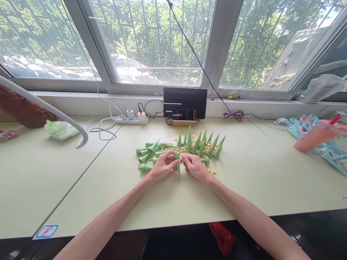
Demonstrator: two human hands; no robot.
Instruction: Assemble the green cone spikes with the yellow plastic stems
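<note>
My left hand is closed around a green plastic watering spike, its wide cap up and its tip pointing down. My right hand pinches a small yellow valve piece at the side of the spike's cap; the fingers hide most of it. Left of and behind my hands lie several green spikes in a loose heap. Upright behind my right hand stands a group of green spikes, with yellow pieces showing among them. Loose yellow valve pieces lie just right of my right hand.
At the back, a phone leans against a black tablet. Left of these is a power strip with white cables. A white curved bar reaches in from the left. A pink drink cup tilts at the right.
</note>
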